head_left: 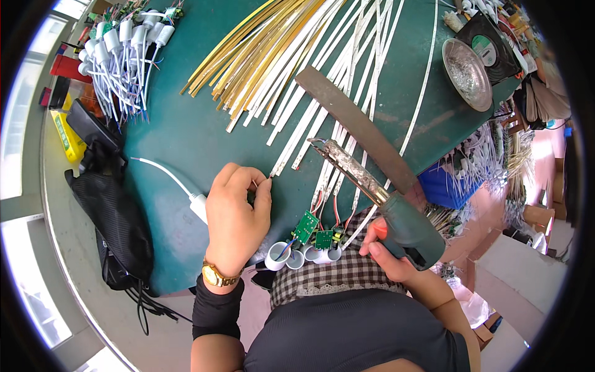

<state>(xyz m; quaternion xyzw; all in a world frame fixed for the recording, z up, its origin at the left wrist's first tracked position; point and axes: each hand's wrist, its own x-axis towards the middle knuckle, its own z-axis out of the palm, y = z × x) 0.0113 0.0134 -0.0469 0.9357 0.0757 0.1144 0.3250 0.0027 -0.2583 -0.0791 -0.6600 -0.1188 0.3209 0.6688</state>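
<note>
Two hands worked under my remote watch. Left of the dark flat bar (356,127), the left hand (237,208) pinched the near end of a white strip (283,160) between closed fingertips; below the bar, the right hand (392,257) wrapped a green soldering tool (414,230). I judged that end needed steadying, fingers clear of the tip.

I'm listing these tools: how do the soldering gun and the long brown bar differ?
The soldering gun is held in the right hand; the brown bar lies unheld. The soldering gun has a thick green body and narrower metal barrel; the brown bar is flat and plain. Both slant from upper left to lower right.
</note>
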